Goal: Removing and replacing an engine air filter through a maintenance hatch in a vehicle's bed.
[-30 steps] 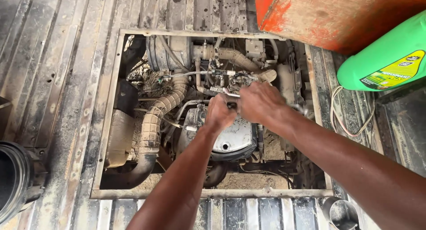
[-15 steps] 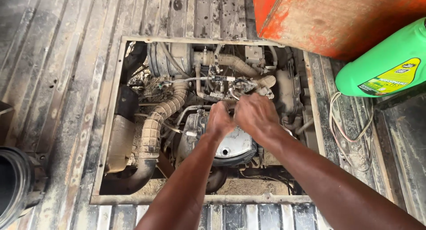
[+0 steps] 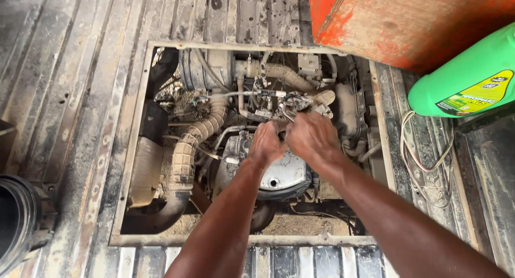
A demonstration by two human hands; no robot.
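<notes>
A dusty engine sits in a rectangular opening in a ribbed metal floor. Both my hands reach into the opening, side by side over the engine's top. My left hand curls its fingers down onto a part just above the grey metal cover; what it grips is hidden. My right hand is closed near a cluster of wires and small fittings, with a thin metal piece showing at its fingertips. A corrugated hose runs down the left of the engine.
An orange-red metal box stands at the upper right. A green plastic jug lies on its side beside it. Loose white wires trail on the floor at right. A black round object sits at the left edge.
The view shifted, so the opening sits a little lower in frame. My hands stayed together over the same spot, with the right hand's fingers moved closer to the wire cluster.
</notes>
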